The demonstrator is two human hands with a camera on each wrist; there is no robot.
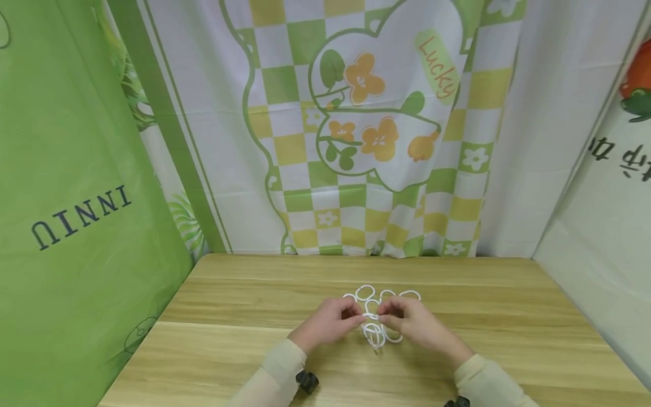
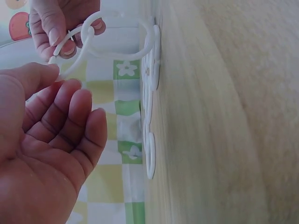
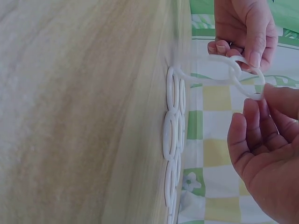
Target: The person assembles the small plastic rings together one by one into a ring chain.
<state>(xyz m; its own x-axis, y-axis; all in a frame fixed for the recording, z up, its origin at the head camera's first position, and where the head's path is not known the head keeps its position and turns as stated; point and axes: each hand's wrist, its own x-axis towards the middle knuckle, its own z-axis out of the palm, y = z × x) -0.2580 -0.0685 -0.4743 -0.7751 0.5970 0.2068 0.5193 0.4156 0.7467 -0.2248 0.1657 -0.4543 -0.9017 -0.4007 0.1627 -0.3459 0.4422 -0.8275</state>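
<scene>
Low over the table, my left hand (image 1: 333,322) and right hand (image 1: 414,322) face each other at one white curtain ring (image 2: 83,58). Thumb and fingertips of each hand pinch it, one hand to each side. The left wrist view shows a gap in this ring between the two hands. Linked through it, a second white ring (image 2: 119,56) hangs toward the tabletop. Other fingers of my left hand are loosely bent beneath the pinch. Several more white rings (image 3: 166,135) lie flat on the wood around and beyond the hands, some overlapping.
The wooden table (image 1: 229,356) ends at a back edge against a checkered curtain (image 1: 295,147). A green cloth (image 1: 81,271) hangs along the left side, and a white one (image 1: 600,243) on the right. Black wrist cameras (image 1: 307,382) sit on both sleeves.
</scene>
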